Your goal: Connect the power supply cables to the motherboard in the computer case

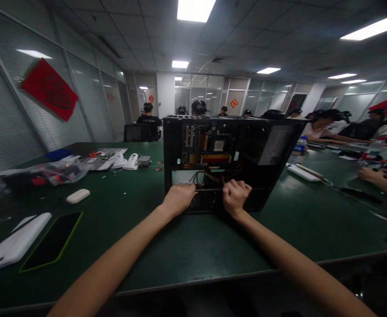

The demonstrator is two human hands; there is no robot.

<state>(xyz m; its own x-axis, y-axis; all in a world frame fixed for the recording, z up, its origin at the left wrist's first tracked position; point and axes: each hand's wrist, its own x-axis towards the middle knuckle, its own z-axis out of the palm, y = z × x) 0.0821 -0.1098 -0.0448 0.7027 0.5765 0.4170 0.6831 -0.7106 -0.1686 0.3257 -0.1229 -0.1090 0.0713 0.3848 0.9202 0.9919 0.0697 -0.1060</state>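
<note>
A black computer case (282,152) stands upright on the green table, its open side facing me. Inside it, a motherboard (193,147) fills the upper left, with loose power cables (213,175) hanging below. My left hand (180,197) is closed over the case's lower rail, at the left of the opening. Beside the cables, my right hand (235,197) is a fist at the same rail, with a small dark piece showing by its thumb. What lies inside that fist is hidden.
Left on the green table (193,251) lie a green-edged phone (53,242), a white device (18,240), a white oval case (78,196) and plastic-bagged parts (48,174). To the right are a white power bank (304,173), a bottle (299,147) and another person's hands (373,175).
</note>
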